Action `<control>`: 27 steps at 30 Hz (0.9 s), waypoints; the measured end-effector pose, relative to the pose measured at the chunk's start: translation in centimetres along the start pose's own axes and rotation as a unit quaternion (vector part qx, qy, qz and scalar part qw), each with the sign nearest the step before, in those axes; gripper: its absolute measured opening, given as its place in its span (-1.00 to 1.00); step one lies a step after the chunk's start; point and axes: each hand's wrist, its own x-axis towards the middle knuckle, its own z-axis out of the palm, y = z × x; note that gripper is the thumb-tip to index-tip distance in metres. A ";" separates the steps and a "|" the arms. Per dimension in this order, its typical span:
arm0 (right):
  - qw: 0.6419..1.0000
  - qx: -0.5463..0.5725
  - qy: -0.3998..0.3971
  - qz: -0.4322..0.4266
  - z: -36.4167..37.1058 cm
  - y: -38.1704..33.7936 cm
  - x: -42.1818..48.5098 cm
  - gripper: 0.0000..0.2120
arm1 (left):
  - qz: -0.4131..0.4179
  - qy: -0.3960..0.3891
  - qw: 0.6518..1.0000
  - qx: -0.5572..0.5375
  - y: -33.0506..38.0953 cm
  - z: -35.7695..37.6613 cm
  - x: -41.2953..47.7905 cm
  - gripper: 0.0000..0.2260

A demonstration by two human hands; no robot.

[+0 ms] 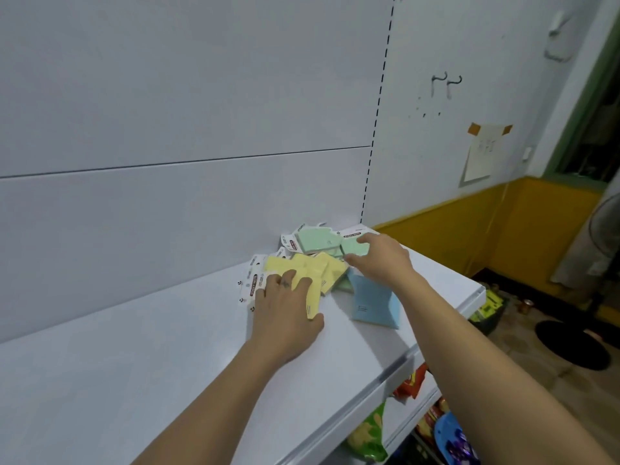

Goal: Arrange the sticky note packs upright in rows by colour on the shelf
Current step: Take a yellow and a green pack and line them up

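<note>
White shelf (134, 380) ran broad and bare from the left to the heap of packs, backed by a plain white back panel (167, 213). Its front lip ran diagonally down the right, and its right end (476, 293) stopped just past the heap, with open floor and a dark fan base (570, 344) beyond. Snack bags (369, 434) sat on the tier beneath.

All the packs lay flat in a loose heap near the shelf's right end, close against the back panel, and none stood upright. The yellow packs (322, 266) fanned at mixed angles, their white header cards pointing left and toward the panel. The green packs (312, 241) lay behind them, nearest the panel. A blue pack (372, 302) lay closest to the front lip, its long axis running from heap to lip, its far end tucked under the others.

The left hand (285, 313) rested flat on the yellow packs, fingers spread and fairly straight, thumb beside a near corner. The right hand (382, 260) pinched one green pack (352, 248) between thumb above and fingers below, its header end toward the back right.
</note>
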 end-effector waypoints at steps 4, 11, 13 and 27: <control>1.000 0.005 -0.019 -0.017 1.7 -2.6 2.1 -0.52 | 0.062 -0.043 0.996 -0.048 -2.9 -0.3 -0.7 -0.48; 0.995 -0.054 -0.060 -0.063 4.3 -5.1 6.3 -0.54 | 0.017 0.029 0.985 -0.167 -5.2 -0.1 -1.2 -0.67; 0.991 -0.077 -0.079 -0.078 4.8 -5.6 7.4 -0.45 | -0.017 0.076 0.976 -0.204 -5.2 0.4 -0.9 -0.85; 0.949 -0.230 -0.183 -0.116 5.2 -5.9 10.6 -0.28 | -0.225 0.030 0.968 -0.108 -5.5 -0.4 0.0 0.01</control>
